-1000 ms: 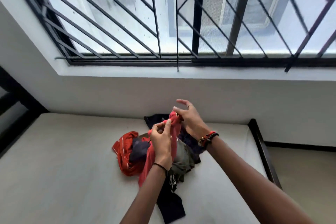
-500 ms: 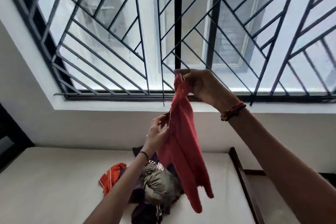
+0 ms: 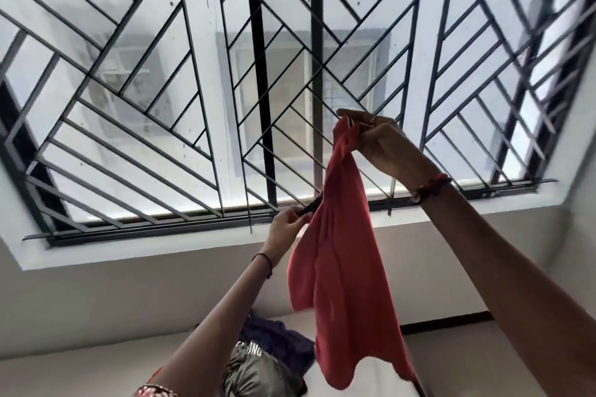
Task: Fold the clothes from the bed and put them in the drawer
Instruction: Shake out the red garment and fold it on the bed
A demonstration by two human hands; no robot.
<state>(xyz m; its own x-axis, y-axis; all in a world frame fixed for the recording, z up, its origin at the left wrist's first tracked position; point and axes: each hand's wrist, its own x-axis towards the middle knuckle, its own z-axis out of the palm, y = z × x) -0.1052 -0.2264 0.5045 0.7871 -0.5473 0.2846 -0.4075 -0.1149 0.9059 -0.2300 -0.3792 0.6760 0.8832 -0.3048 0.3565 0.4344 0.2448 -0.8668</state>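
A red garment (image 3: 342, 267) hangs in the air in front of the window, well above the bed. My right hand (image 3: 380, 142) pinches its top edge at the highest point. Lower and to the left, my left hand (image 3: 285, 224) pinches another part of the edge. The cloth droops between and below both hands. On the bed (image 3: 64, 374) lies a pile of clothes: an olive-grey piece with white lettering (image 3: 254, 371) and a dark purple piece (image 3: 277, 338) behind it, partly hidden by my left arm and the red garment.
A large window with a black metal grille (image 3: 258, 90) fills the upper view, its white sill (image 3: 161, 245) below. The bed's dark frame edge (image 3: 448, 322) runs at the right along a white wall. No drawer is in view.
Both hands lifted the red garment up from the pile, the right hand rising highest. The garment now hangs unfurled, and the view has tilted upward toward the window.
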